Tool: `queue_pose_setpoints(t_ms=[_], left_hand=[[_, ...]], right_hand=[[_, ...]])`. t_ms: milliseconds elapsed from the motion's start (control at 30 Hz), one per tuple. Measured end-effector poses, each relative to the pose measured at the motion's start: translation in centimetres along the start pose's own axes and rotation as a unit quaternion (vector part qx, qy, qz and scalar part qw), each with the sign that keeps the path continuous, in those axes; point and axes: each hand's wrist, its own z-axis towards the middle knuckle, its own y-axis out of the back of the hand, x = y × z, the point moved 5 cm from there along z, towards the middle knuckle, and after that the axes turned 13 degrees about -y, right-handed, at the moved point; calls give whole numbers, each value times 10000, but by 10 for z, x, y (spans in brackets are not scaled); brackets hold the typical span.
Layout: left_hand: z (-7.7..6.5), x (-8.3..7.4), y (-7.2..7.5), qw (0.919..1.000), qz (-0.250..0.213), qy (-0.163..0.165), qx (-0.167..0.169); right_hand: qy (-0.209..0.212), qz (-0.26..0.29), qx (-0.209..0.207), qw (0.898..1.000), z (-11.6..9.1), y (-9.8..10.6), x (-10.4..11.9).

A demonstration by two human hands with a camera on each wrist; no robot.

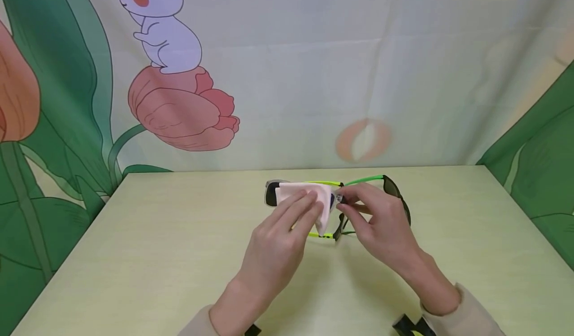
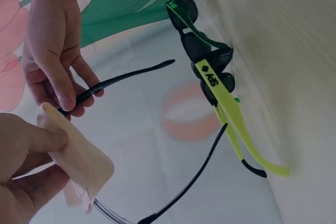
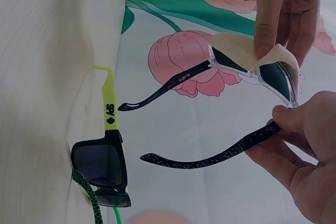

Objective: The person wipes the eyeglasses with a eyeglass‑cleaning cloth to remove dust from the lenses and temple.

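Clear-framed sunglasses (image 3: 275,80) with dark lenses and speckled black temples are held up between both hands. My left hand (image 1: 278,241) pinches a pale pink cloth (image 2: 86,158) folded over the lenses, thumb on one side and fingers on the other. In the right wrist view the cloth shows behind the lenses and around the upper rim. My right hand (image 1: 381,224) grips one temple (image 3: 210,158) close to its hinge, between thumb and fingers. The other temple (image 3: 178,85) sticks out unfolded and free.
Behind the hands, sunglasses with yellow temples (image 2: 226,103) and a black front stand on the pale table (image 1: 157,256). Another dark pair with green temples (image 1: 364,179) stands against them at the right. A printed curtain (image 1: 291,91) hangs along the table's far edge.
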Motion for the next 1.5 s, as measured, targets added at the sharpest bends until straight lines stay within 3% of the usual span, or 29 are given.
queue_pose_setpoints(t_ms=[333, 833, 1000, 1333, 1500], left_hand=[[0, 0, -2, 9991, -23, 157, 391], [2, -4, 1, 9991, -289, -242, 215], [1, -5, 4, 9991, -318, -297, 8], [0, -5, 6, 9957, -314, -420, -770], [0, -3, 7, 9945, -307, -356, -941]], right_hand=[[230, -296, -28, 9993, -1, -1, 4], [144, 137, 53, 9998, -1, 1, 5], [94, 267, 34, 9996, 0, 2, 5], [-93, 282, 2, 9996, -1, 5, 5], [-72, 316, -74, 9994, -1, 5, 5]])
